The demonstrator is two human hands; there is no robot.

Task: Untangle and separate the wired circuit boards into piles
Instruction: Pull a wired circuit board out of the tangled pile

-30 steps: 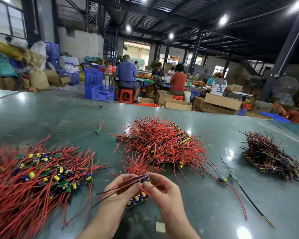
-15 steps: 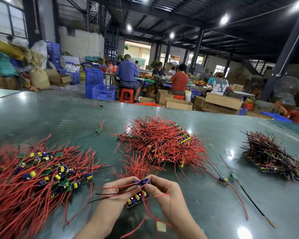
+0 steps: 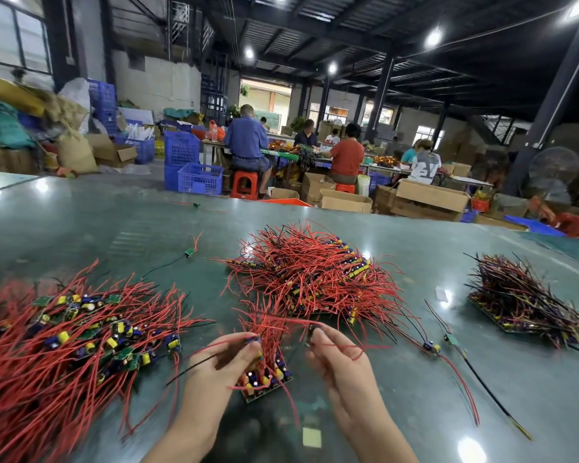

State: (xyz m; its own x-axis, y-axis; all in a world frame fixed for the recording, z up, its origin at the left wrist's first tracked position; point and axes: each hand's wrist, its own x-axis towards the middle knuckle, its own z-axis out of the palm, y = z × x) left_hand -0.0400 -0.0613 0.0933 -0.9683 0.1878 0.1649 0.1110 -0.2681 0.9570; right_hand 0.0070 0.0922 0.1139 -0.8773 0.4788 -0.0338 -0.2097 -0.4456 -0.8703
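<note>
My left hand (image 3: 219, 365) pinches a small wired circuit board at its fingertips, red and black wires trailing left. My right hand (image 3: 340, 362) pinches another small board, its red wire looping to the right. Between and below the hands a panel of joined boards (image 3: 266, 382) with red wires lies on the green table (image 3: 147, 235). A large pile of separated boards with red wires (image 3: 64, 335) spreads at the left. A tangled red-wired heap (image 3: 315, 275) sits in the middle. A darker-wired pile (image 3: 522, 295) lies at the right.
Loose single boards with wires lie at the right (image 3: 432, 346), further right (image 3: 451, 339), and at mid left (image 3: 190, 252). A small pale tag (image 3: 311, 437) lies near my wrists. Beyond the table edge, people sit working among blue crates (image 3: 199, 178) and cardboard boxes (image 3: 432, 195).
My hands have pulled apart, each now holding its own small board; before, they were together on one cluster above the panel.
</note>
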